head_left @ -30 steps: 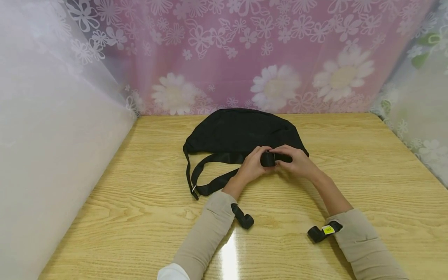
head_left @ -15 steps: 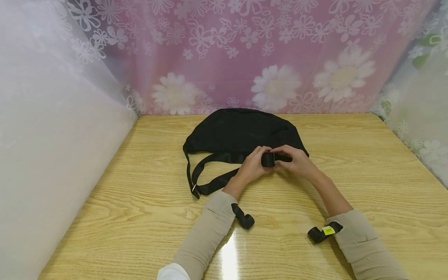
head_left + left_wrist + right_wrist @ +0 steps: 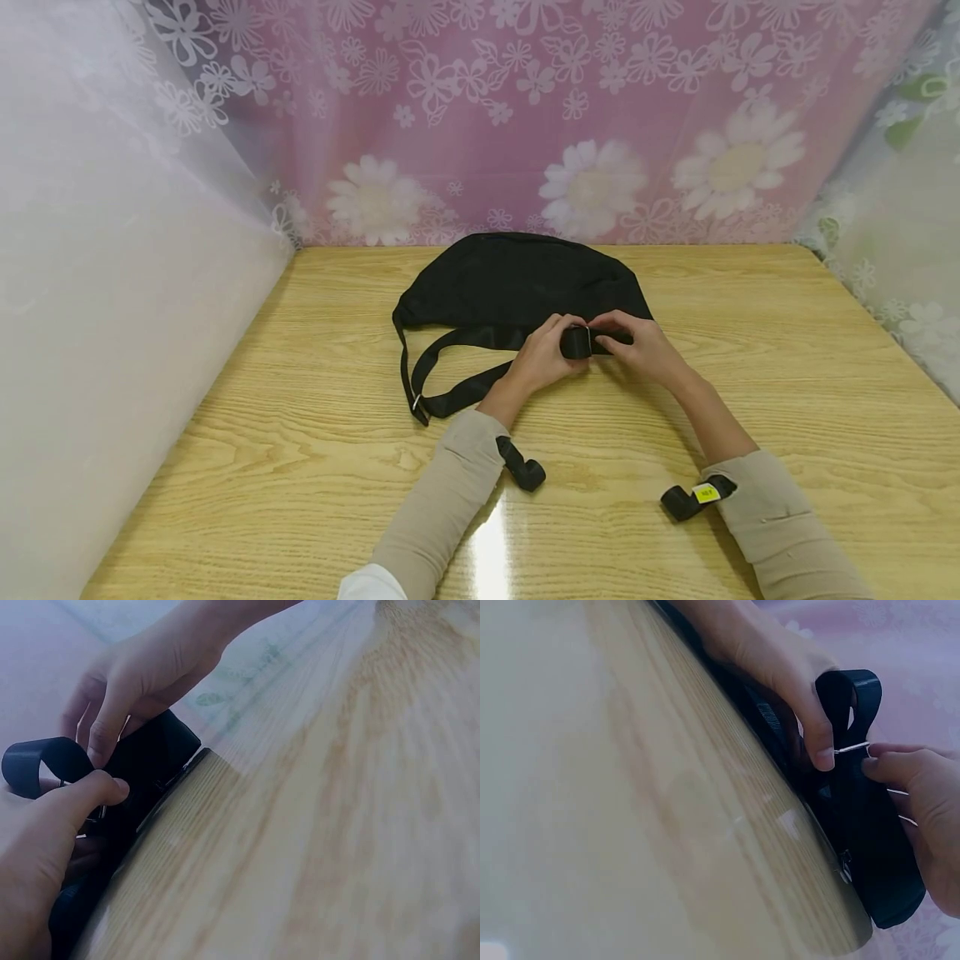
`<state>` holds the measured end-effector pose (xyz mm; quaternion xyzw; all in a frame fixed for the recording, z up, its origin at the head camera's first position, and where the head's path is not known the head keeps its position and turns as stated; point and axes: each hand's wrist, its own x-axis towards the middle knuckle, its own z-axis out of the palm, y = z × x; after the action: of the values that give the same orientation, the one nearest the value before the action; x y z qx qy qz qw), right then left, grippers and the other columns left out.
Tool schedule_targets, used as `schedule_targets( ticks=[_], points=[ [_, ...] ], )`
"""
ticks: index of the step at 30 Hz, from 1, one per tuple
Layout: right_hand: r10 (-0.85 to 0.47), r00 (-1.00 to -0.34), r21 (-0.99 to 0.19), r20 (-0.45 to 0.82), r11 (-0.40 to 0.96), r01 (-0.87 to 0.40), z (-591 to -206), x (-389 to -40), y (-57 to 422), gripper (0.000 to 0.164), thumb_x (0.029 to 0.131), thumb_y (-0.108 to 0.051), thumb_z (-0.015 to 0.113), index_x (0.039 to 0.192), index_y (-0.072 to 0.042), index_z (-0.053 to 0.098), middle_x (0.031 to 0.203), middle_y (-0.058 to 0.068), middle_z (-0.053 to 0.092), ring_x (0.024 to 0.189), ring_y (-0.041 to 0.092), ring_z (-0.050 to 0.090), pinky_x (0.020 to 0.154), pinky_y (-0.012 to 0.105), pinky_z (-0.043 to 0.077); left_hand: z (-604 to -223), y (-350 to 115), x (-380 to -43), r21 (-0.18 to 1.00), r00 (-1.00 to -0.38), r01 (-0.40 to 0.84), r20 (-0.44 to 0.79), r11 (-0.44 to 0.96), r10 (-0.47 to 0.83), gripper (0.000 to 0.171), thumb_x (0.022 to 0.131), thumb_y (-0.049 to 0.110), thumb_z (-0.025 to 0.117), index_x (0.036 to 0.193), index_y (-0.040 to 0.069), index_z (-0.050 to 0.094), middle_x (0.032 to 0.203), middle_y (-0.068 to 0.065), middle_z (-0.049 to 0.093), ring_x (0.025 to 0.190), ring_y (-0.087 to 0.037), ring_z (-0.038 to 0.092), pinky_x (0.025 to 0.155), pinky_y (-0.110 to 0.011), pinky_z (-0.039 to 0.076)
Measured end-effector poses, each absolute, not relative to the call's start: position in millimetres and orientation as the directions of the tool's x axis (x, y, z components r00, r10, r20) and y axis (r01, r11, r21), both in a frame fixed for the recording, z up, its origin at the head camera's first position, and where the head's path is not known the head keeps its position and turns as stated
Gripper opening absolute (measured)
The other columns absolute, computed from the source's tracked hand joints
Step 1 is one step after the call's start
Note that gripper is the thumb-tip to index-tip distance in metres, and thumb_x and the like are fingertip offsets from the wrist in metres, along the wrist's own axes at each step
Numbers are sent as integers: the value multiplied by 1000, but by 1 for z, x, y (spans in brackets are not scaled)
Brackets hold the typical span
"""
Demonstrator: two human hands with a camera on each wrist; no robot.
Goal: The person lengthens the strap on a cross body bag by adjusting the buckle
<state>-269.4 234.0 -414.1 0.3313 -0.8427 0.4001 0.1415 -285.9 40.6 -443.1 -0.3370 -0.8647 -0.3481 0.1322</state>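
Observation:
A black waist bag (image 3: 517, 279) lies toward the back of the table, its webbing strap (image 3: 467, 392) curving out in front. My left hand (image 3: 542, 350) pinches the strap at a thin metal slider buckle (image 3: 853, 748), thumb against one end of it. Out of the buckle stands a short raised loop (image 3: 864, 686) of webbing, also plain in the left wrist view. Just right of the buckle, my right hand (image 3: 641, 346) pinches the strap between thumb and fingers. A second metal ring (image 3: 417, 402) sits at the strap's left bend.
Wood-grain table (image 3: 262, 467) lies under everything. A pink floral curtain (image 3: 465, 158) hangs behind, with pale sheets at both sides. Rolled black band ends (image 3: 529, 475) hang from both beige sleeves (image 3: 780, 517), the right one with a yellow label.
My right hand has shifted slightly right, and the strap beside the buckle shows flatter and wider. The left hand stays nearly in place; the bag barely moves.

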Motion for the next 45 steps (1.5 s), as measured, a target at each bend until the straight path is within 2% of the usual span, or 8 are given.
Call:
schedule_targets(
  ticks=[5, 7, 14, 17, 21, 24, 35, 45],
  points=[
    [-419, -760, -570, 497, 503, -649, -414, -269, 234, 18, 83, 9, 62, 99, 2, 64, 95, 13, 64, 86, 28, 61, 72, 18, 46, -442, 40, -286, 513, -733, 680, 462, 523, 499, 51, 73, 22, 78, 117, 13, 55, 100, -4, 52, 86, -14, 55, 77, -21, 45],
    [-412, -769, -571, 488, 515, -639, -414, -270, 234, 17, 83, 9, 62, 98, 1, 64, 94, 12, 64, 87, 27, 61, 73, 16, 45, -442, 40, -285, 512, -731, 682, 461, 522, 503, 52, 73, 22, 78, 118, 14, 55, 100, -4, 52, 86, -14, 55, 77, -21, 45],
    [-415, -770, -578, 484, 509, -638, -417, -271, 237, 16, 84, 8, 61, 98, 1, 64, 94, 12, 64, 86, 27, 61, 72, 19, 47, -441, 40, -284, 510, -733, 680, 456, 527, 505, 53, 73, 23, 79, 119, 14, 56, 100, -4, 52, 86, -16, 56, 76, -22, 46],
    [-423, -768, -587, 481, 494, -641, -405, -261, 232, 16, 83, 11, 60, 97, 5, 63, 93, 16, 63, 84, 30, 61, 71, 30, 50, -441, 41, -284, 520, -742, 670, 448, 530, 498, 52, 72, 22, 79, 119, 15, 56, 100, -4, 53, 87, -16, 56, 76, -22, 46],
    [-432, -773, -584, 464, 508, -634, -404, -262, 235, 15, 84, 10, 61, 97, 4, 63, 93, 15, 63, 84, 29, 62, 70, 36, 50, -441, 41, -283, 539, -756, 654, 434, 531, 490, 51, 72, 21, 80, 117, 16, 56, 100, -3, 53, 87, -15, 55, 76, -22, 45],
    [-443, -772, -580, 456, 510, -635, -416, -273, 243, 16, 84, 6, 62, 98, 0, 64, 93, 11, 64, 83, 25, 61, 68, 31, 50, -441, 42, -283, 545, -760, 649, 430, 531, 487, 51, 72, 22, 80, 117, 17, 56, 100, -3, 53, 86, -14, 55, 76, -21, 45],
    [-459, -796, -597, 395, 530, -602, -414, -275, 251, 14, 86, 5, 60, 99, 1, 64, 94, 13, 64, 84, 25, 61, 70, 24, 48, -441, 42, -284, 531, -752, 659, 455, 533, 477, 50, 71, 25, 80, 115, 17, 57, 96, -2, 53, 82, -12, 55, 72, -19, 45],
    [-458, -795, -591, 399, 534, -604, -415, -276, 257, 14, 86, 5, 60, 99, 0, 64, 94, 12, 64, 85, 27, 61, 71, 22, 48, -440, 42, -282, 538, -755, 656, 448, 530, 479, 50, 72, 26, 78, 116, 17, 56, 98, -1, 53, 81, -12, 54, 69, -18, 45]
  ],
)
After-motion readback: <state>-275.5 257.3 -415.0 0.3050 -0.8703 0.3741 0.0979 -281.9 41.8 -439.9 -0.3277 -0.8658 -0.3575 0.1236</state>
